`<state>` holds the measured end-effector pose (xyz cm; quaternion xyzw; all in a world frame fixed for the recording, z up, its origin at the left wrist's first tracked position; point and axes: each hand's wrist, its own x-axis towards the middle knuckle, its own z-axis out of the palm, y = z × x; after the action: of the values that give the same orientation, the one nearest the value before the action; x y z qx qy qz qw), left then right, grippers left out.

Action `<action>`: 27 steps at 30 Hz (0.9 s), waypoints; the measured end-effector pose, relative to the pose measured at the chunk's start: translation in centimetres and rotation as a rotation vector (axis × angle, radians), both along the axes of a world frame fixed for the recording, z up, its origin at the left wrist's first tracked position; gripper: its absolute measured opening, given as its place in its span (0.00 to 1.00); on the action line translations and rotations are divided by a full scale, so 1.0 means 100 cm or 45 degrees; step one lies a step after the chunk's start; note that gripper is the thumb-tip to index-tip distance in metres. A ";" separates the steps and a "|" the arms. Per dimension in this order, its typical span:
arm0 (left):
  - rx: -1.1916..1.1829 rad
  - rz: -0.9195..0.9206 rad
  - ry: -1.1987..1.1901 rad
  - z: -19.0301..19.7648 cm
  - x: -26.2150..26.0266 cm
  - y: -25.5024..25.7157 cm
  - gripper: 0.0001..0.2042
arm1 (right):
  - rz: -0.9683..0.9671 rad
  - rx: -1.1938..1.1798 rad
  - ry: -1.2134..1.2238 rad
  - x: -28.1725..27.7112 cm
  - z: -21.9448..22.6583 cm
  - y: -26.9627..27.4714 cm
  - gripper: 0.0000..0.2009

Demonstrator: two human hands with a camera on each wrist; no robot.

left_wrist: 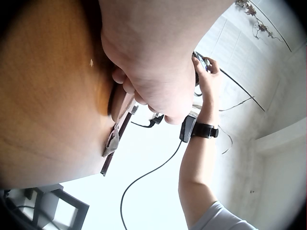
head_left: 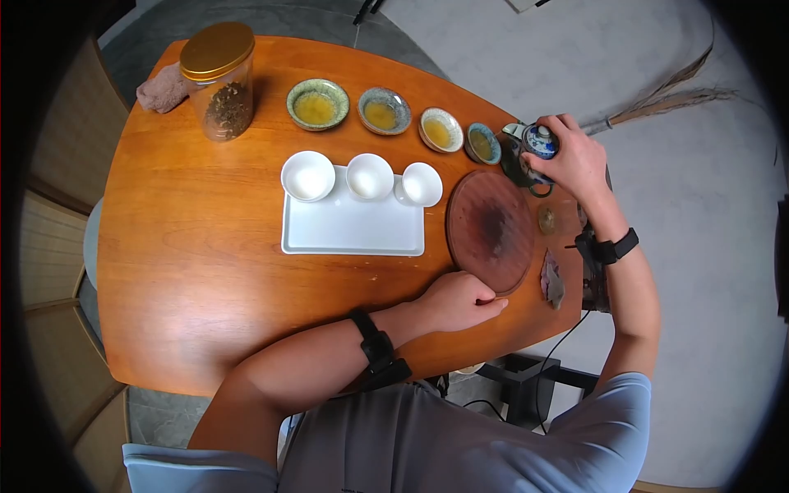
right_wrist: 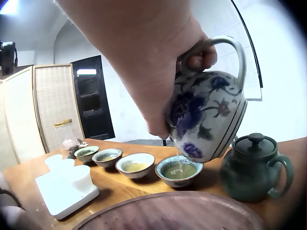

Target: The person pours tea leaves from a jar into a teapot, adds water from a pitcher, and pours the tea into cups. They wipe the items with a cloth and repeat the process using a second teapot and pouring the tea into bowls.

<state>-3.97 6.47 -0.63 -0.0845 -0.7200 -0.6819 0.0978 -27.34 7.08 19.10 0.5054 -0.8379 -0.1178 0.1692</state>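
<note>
In the right wrist view my right hand (right_wrist: 168, 91) grips a white teapot with blue flowers (right_wrist: 206, 115). The pot is tilted, and a thin stream of liquid falls into the blue-rimmed cup (right_wrist: 178, 171), the one at the row's right end. From above, the right hand (head_left: 573, 160) has its fingers and thumb about the teapot's lidded top (head_left: 540, 141). My left hand (head_left: 462, 301) rests by the near edge of the round reddish-brown board (head_left: 493, 234), fingers loosely curled, holding nothing. In the left wrist view this hand (left_wrist: 151, 76) hides part of the board.
Three more tea-filled cups, green (head_left: 319, 104), grey-blue (head_left: 385, 111) and cream (head_left: 441, 130), continue the row. White cups (head_left: 308, 177) stand on a white tray (head_left: 353, 234). A dark green teapot (right_wrist: 252, 167) is close by the pouring. A gold-lidded jar (head_left: 220, 86) stands far left.
</note>
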 end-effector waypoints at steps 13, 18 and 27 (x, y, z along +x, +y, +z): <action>0.056 0.038 0.062 -0.003 -0.001 0.003 0.23 | 0.045 -0.086 -0.109 0.006 -0.010 -0.005 0.25; 0.054 0.044 0.059 0.000 0.000 0.002 0.23 | 0.225 -0.111 -0.146 0.021 -0.008 -0.022 0.25; 0.066 0.042 0.054 -0.001 0.000 0.003 0.23 | 0.507 -0.032 0.041 0.034 -0.017 -0.050 0.25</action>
<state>-3.98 6.75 -0.69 -0.0844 -0.7013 -0.6965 0.1263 -23.98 2.07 17.44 0.6571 -0.7200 -0.0795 0.2087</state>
